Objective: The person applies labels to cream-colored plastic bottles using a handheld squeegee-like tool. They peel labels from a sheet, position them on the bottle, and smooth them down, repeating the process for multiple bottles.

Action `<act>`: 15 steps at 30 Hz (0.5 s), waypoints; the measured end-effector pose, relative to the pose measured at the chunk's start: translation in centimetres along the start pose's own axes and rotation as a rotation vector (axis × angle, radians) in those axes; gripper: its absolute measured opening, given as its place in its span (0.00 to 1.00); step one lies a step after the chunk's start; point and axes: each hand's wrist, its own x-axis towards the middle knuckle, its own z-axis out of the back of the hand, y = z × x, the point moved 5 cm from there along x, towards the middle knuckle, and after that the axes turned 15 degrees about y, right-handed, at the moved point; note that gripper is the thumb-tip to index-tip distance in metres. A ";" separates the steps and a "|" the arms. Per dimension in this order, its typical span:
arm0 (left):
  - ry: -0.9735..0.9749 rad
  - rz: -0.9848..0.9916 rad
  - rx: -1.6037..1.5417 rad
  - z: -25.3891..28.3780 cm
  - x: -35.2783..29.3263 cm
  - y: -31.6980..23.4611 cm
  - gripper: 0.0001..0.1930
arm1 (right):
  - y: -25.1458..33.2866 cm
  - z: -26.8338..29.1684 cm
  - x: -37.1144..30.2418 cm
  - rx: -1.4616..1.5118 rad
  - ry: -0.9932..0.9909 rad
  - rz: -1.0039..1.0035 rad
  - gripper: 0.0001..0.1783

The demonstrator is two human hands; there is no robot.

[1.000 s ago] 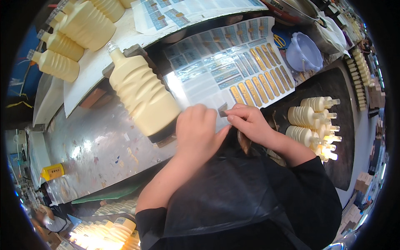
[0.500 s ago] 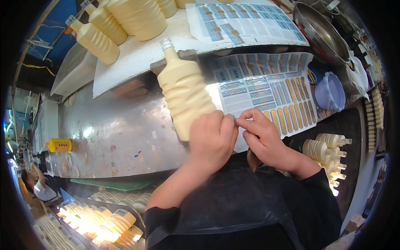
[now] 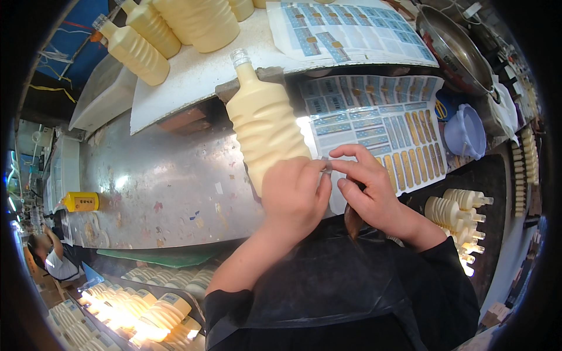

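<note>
A cream plastic bottle (image 3: 266,128) with a wavy body and a clear threaded neck lies on the metal table, its neck toward the far side. My left hand (image 3: 293,190) is at its lower end, thumb and forefinger pinching a small greyish strip (image 3: 326,166), probably a label. My right hand (image 3: 374,190) meets it there, its forefinger at the strip. Beneath the right palm a brown tapered thing (image 3: 353,222), like a handle, is held in the curled lower fingers. Beside the bottle lies a sheet of blue and gold labels (image 3: 351,143).
More cream bottles (image 3: 140,55) stand on the white shelf (image 3: 175,93), next to another label sheet (image 3: 357,35). A metal basin (image 3: 456,47) and a lilac bucket (image 3: 464,131) are at right. A yellow container (image 3: 82,202) is at left. Bottles (image 3: 459,213) fill the lower right; another person (image 3: 58,260) is at far left.
My right fingers have spread a little, the forefinger and middle finger lifting apart near the strip. My left hand has shifted slightly left. The whole view has shifted slightly.
</note>
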 end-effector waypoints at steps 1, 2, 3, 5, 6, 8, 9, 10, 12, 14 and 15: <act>-0.012 0.006 -0.032 0.2 0.0 0.0 0.13 | -0.3 0.1 -0.1 0.055 0.002 -0.034 0.19; -0.013 0.016 -0.071 0.3 0.0 0.0 0.13 | -0.6 0.1 -0.1 0.110 0.004 -0.067 0.19; -0.014 0.026 -0.111 0.4 0.0 -0.1 0.12 | -0.9 0.1 -0.2 0.165 0.005 -0.100 0.19; -0.026 0.034 -0.181 0.5 -0.1 -0.1 0.11 | -2.0 -0.3 -0.2 0.369 -0.012 -0.175 0.18; -0.037 0.032 -0.212 0.5 -0.2 -0.1 0.11 | -2.2 -0.6 -0.1 0.440 -0.006 -0.181 0.17; -0.036 0.053 -0.282 0.6 -0.3 -0.1 0.10 | -2.1 -1.0 0.5 0.550 0.018 -0.163 0.16; -0.024 0.077 -0.321 0.6 -0.5 -0.1 0.10 | -2.2 -1.3 0.6 0.578 0.064 -0.166 0.15; -0.013 0.100 -0.360 0.7 -0.7 -0.1 0.10 | -2.4 -1.5 0.7 0.604 0.110 -0.169 0.14; -0.039 0.123 -0.391 0.9 -1.1 0.2 0.10 | -3.9 -2.4 0.4 0.624 0.258 -0.232 0.14; -0.035 0.154 -0.410 0.8 -1.7 0.7 0.11 | -5.5 -3.0 -0.1 0.711 0.242 -0.275 0.10; -0.019 0.174 -0.412 0.7 -2.2 1.1 0.12 | -5.9 -3.1 -0.2 0.740 0.227 -0.281 0.08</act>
